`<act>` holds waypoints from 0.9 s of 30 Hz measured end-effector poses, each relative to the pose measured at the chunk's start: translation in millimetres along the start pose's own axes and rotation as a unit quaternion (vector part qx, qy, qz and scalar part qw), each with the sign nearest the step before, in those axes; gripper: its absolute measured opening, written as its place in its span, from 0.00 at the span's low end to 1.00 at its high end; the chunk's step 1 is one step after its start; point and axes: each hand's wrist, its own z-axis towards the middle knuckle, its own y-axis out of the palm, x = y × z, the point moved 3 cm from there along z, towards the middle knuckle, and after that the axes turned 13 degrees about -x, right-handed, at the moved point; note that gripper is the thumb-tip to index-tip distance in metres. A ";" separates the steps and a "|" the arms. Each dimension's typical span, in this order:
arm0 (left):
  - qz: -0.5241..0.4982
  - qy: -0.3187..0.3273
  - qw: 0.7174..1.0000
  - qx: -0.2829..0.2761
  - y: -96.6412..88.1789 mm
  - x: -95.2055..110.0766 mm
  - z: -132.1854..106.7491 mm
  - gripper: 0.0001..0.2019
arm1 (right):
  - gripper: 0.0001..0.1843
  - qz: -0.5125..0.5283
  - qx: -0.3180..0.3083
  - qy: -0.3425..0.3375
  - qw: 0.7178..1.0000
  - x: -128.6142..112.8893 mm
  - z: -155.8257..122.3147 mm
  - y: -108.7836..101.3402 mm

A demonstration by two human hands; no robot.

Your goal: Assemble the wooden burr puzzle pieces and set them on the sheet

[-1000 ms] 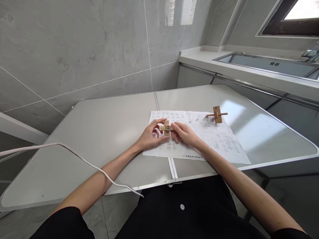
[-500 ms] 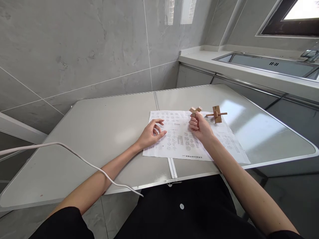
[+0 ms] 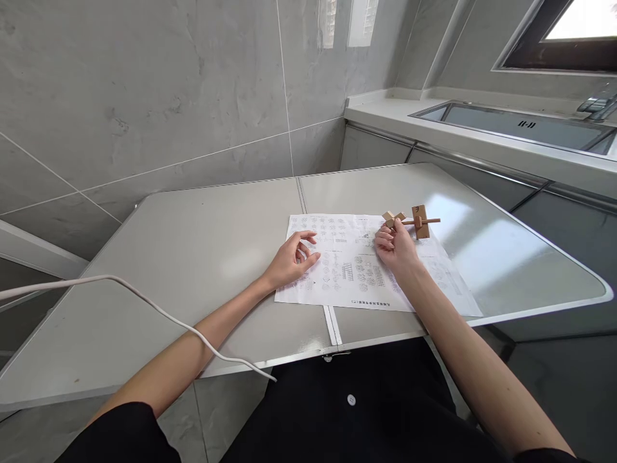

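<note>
My right hand [image 3: 395, 247] is closed on a pale wooden puzzle [image 3: 391, 219] made of crossing blocks, held above the far right part of a printed sheet [image 3: 337, 293]. Just right of it stands a darker wooden puzzle [image 3: 421, 229], a flat plate with a mark on it and a thin stick through it. I cannot tell whether the two wooden pieces touch. My left hand [image 3: 294, 258] rests on the sheet's left edge, fingers loosely curved and apart, with nothing in it. Small line diagrams and text cover the sheet.
The sheet lies across the seam of a light folding table [image 3: 216, 231]. A white cable [image 3: 159, 308] passes over my left forearm. Behind the table is a grey tiled wall [image 3: 144, 83]; to the right are a counter and sink [image 3: 506, 125].
My right hand has moved a little to the right with the pale wooden puzzle, closer to the darker one. My left hand has stayed in place.
</note>
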 end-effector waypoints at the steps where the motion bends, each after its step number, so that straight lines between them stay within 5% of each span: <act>1: 0.000 -0.001 1.000 0.000 0.0 -0.3 0.1 0.23 | 0.27 -0.014 -0.005 0.000 1.000 -0.1 -0.8 1.4; 7: 0.003 -0.003 1.000 0.000 -0.1 -0.6 0.5 0.23 | 0.25 -0.146 -0.058 -0.004 0.988 5.7 -7.2 17.3; 11: 0.006 -0.005 1.000 -0.001 -0.3 0.2 0.5 0.22 | 0.18 -0.280 -0.094 -0.024 0.955 19.1 -15.3 32.0; 22: 0.019 -0.016 1.000 -0.017 0.0 2.7 1.2 0.20 | 0.13 -0.622 -0.197 -0.146 0.744 37.7 -41.3 58.5; 27: 0.027 -0.019 0.999 -0.018 0.1 3.9 1.2 0.18 | 0.12 -0.675 -0.232 -0.160 0.682 40.1 -43.0 59.7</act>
